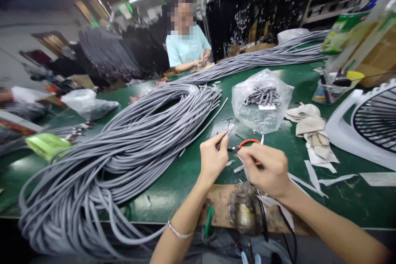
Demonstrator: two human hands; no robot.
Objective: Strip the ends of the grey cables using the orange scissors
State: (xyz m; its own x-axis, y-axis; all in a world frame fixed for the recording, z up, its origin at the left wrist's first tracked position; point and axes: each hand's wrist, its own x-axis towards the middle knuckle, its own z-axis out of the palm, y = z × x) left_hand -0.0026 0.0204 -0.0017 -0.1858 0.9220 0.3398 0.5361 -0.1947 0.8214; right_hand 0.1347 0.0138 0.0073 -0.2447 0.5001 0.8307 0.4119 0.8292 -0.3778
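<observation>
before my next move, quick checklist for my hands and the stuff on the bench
1. Left hand pinching the gray cable end: ok.
2. Right hand gripping the orange-handled cutters: ok.
3. Cutter tips on the cable end: cannot tell, too small to see.
4. Gray cable coil lying left of the hands, not in between them: ok.
5. Plastic bag of gray cable pieces lying beyond the hands: ok.

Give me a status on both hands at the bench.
Left grip pinching a short grey cable piece. Right grip on orange-handled wire cutters. Grey cable coil off to the left, apart from both hands.
</observation>
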